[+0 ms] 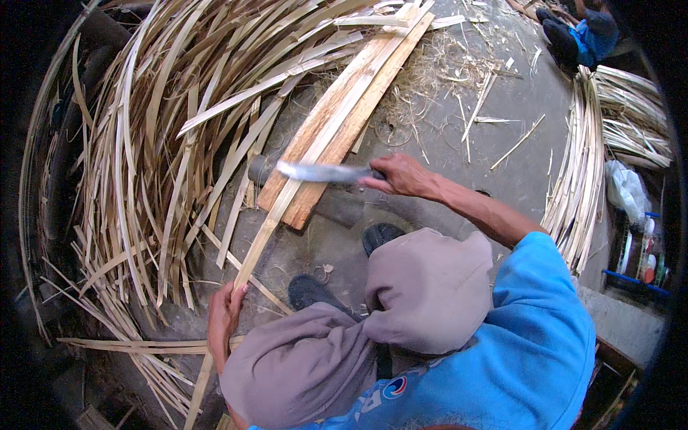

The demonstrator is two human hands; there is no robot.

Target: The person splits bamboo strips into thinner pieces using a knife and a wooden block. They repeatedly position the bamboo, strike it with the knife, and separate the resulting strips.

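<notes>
Two bare hands work a long bamboo strip (287,197) on the concrete floor (444,122): the left hand (223,315) grips its near end low beside the knee, the right hand (401,174) is clenched on a knife (322,172) laid across the strip where it rests on flat wooden planks (358,93). Heaped split strips (143,158) fill the floor's left side. Thin and springy, the strip looks light but sharp-edged, best held by its flat faces.

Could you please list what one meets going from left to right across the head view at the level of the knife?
Heap of split bamboo strips → wooden plank → knife → right hand → bundle of bamboo strips → white plastic bag.
</notes>
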